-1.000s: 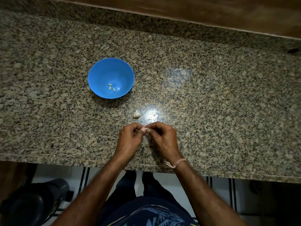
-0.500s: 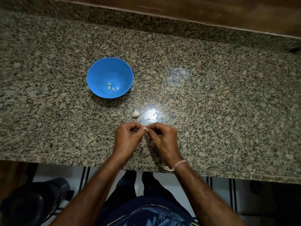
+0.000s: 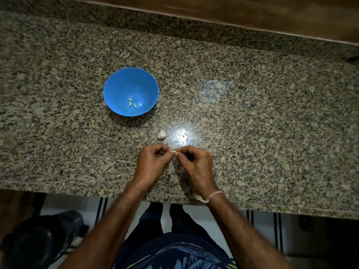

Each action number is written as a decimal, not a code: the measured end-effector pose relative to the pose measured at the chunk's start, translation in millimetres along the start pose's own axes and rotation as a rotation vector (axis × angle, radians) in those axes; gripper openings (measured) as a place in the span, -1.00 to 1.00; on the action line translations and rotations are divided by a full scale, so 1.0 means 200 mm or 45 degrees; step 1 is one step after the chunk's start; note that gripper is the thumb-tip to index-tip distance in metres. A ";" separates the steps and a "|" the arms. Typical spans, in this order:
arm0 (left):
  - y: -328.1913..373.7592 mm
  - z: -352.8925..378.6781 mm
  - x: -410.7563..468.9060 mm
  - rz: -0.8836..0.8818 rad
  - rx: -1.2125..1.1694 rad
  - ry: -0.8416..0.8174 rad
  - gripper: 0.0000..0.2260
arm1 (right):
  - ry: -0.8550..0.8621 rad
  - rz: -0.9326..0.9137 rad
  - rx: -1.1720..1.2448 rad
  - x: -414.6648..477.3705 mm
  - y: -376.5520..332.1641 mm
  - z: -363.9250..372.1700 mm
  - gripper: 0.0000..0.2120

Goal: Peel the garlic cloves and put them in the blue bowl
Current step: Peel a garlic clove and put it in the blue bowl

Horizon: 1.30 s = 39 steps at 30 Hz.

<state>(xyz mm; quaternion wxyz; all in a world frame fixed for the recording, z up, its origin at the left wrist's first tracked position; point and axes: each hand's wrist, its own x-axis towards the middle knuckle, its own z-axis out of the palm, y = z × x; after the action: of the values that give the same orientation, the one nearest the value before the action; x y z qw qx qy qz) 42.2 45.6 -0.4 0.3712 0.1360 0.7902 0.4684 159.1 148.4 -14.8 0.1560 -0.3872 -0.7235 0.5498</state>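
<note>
A blue bowl point(image 3: 118, 84) sits left of centre on a speckled granite counter point(image 3: 252, 113), with three peeled cloves point(image 3: 131, 103) lying on its bottom. Below and to the right of it, an unpeeled piece of garlic point(image 3: 161, 135) rests on the stone (beside a bright patch of glare). At lower centre, a person's left hand point(image 3: 150, 164) and right hand point(image 3: 195, 165) meet fingertip to fingertip, both curled, pinching one small garlic clove point(image 3: 174, 152) between them. A pale thread band point(image 3: 210, 197) circles the right wrist.
</note>
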 end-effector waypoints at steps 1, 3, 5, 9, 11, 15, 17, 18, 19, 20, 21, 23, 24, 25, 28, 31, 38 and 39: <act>-0.01 0.00 0.00 0.021 0.003 -0.008 -0.95 | -0.007 0.077 0.059 0.01 0.00 0.00 -0.91; -0.02 -0.01 0.01 -0.032 -0.123 -0.062 -0.95 | -0.032 0.192 0.140 0.03 0.00 -0.01 -0.91; -0.04 -0.01 0.02 -0.194 -0.357 -0.129 -0.93 | -0.049 0.209 0.132 0.04 0.00 -0.02 -0.92; -0.08 0.00 0.03 -0.460 -0.661 -0.178 -0.92 | -0.076 0.139 0.115 0.02 -0.01 -0.03 -0.92; -0.09 0.00 0.04 -0.515 -0.769 -0.173 -0.90 | -0.088 0.118 0.108 0.02 -0.02 -0.03 -0.92; -0.10 -0.01 0.05 -0.504 -0.764 -0.196 -0.87 | -0.093 0.091 0.088 0.01 -0.02 -0.02 -0.91; -0.10 -0.01 0.05 -0.473 -0.713 -0.209 -0.86 | -0.094 0.088 0.081 0.01 -0.02 -0.02 -0.91; -0.10 -0.01 0.05 -0.460 -0.698 -0.211 -0.88 | -0.094 0.095 0.085 0.02 -0.02 -0.02 -0.91; -0.10 -0.01 0.05 -0.449 -0.696 -0.213 -0.90 | -0.096 0.109 0.095 0.02 -0.02 -0.02 -0.91; -0.09 -0.02 0.04 -0.439 -0.694 -0.216 -0.92 | -0.102 0.129 0.109 0.03 -0.03 -0.02 -0.90; -0.08 -0.02 0.04 -0.424 -0.686 -0.222 -0.94 | -0.111 0.154 0.128 0.03 -0.03 -0.02 -0.90; -0.08 -0.03 0.03 -0.356 -0.617 -0.223 -0.94 | -0.134 0.193 0.161 0.04 -0.03 -0.02 -0.89; -0.07 -0.04 0.03 -0.292 -0.525 -0.217 -0.94 | -0.141 0.204 0.157 0.04 -0.02 -0.02 -0.90; -0.06 -0.05 0.03 -0.200 -0.385 -0.201 -0.94 | -0.143 0.210 0.138 0.03 -0.02 -0.01 -0.90; -0.06 -0.05 0.02 0.100 0.121 -0.081 -0.95 | -0.120 0.186 0.021 0.02 -0.02 0.00 -0.92; -0.06 -0.04 0.02 0.155 0.192 -0.017 -0.94 | -0.091 0.155 0.003 0.02 -0.02 0.00 -0.93; -0.07 -0.02 0.03 0.008 0.131 -0.037 -0.89 | -0.101 0.069 -0.212 0.03 -0.03 0.00 -0.93; -0.07 -0.02 0.04 -0.195 -0.112 -0.126 -0.87 | -0.103 0.025 -0.292 0.03 -0.03 0.01 -0.93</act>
<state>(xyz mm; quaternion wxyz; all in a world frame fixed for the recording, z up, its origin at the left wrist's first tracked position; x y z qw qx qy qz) 36.0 40.6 -14.4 0.4500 0.0817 0.7576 0.4657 152.5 151.3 -11.5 0.0759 -0.3871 -0.7835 0.4802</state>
